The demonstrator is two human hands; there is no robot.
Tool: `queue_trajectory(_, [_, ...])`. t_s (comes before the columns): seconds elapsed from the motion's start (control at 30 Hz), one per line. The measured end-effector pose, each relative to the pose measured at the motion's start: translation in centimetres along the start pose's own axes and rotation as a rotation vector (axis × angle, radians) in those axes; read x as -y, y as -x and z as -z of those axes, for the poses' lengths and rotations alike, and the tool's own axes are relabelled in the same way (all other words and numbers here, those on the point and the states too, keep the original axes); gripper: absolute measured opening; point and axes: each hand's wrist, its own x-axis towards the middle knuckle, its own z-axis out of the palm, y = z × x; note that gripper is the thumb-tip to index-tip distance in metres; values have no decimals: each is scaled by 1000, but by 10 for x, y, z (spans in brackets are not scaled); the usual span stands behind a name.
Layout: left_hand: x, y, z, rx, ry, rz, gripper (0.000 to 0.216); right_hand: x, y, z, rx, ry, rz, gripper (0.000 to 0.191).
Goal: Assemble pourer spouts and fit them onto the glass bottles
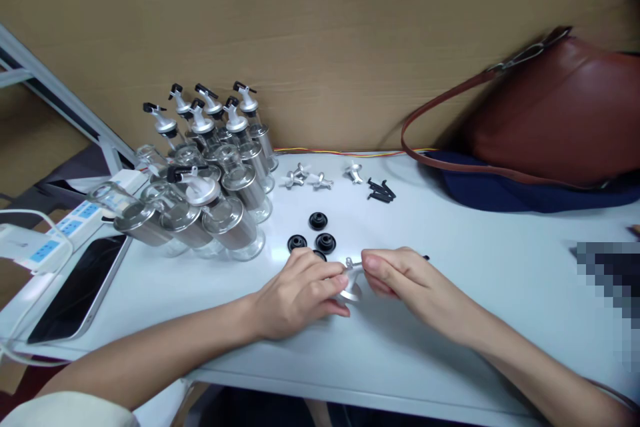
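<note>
My left hand (pixel 300 290) and my right hand (pixel 400 280) meet near the front of the white table (pixel 475 293), both pinched on a small silver pourer spout cap (pixel 351 275). A thin black piece sticks out past my right hand. Three black round gaskets (pixel 318 220) lie just behind my hands. Loose silver spouts (pixel 320 180) and a small pile of black levers (pixel 381 191) lie further back. A cluster of glass bottles (pixel 220 167) with silver and black pourer tops stands at the left.
A phone (pixel 80 290) lies face up at the table's left edge beside a white power strip (pixel 60 230). A brown leather bag (pixel 555 113) on dark blue cloth fills the back right. Coloured wires run along the cardboard wall. A blurred patch sits at the right edge.
</note>
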Motion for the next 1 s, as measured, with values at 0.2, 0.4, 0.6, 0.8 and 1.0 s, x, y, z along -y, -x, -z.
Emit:
queue_trajectory(0.2, [0, 1, -3, 45, -42, 19, 28, -7, -1, 0, -36, 29, -80, 60])
queue_trajectory(0.4, [-2, 2, -4, -10, -59, -1, 28, -5, 1, 4, 116, -229, -131, 57])
queue_trajectory(0.6, [-2, 0, -5, 33, -96, 56, 31, 1, 2, 6, -65, 95, -25, 56])
queue_trajectory(0.8, [-2, 1, -6, 82, -158, 19, 31, 4, 1, 3, -95, 342, 9, 48])
queue_trajectory(1.0, [-1, 5, -5, 152, -159, 56, 33, -4, -2, -1, -115, 356, -21, 58])
